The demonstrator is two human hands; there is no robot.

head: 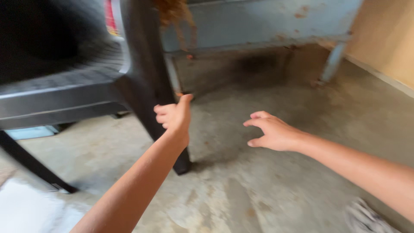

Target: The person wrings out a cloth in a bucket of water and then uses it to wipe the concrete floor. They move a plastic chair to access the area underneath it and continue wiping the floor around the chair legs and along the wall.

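A dark plastic chair [64,86] is gripped by its front leg [151,99], which is clasped by the left hand [174,117] with the fingers curled round it and the thumb raised along its edge. The chair stands on the concrete floor [258,190] at the left of the view, and at least 2 of its legs are seen reaching the ground; the grip low on the leg looks suited to steadying or shifting it. The right hand [274,131] is held empty above the floor, well apart from the chair, its fingers half open and bent as though ready to close on something. Behind the chair a worn pale-blue metal frame [258,26] with rust patches is set near the tan wall [388,39] at the right. The floor is stained and dusty, darkest under the frame. A pale cloth-like shape [366,218] is seen at the lower right corner, too blurred to be identified.
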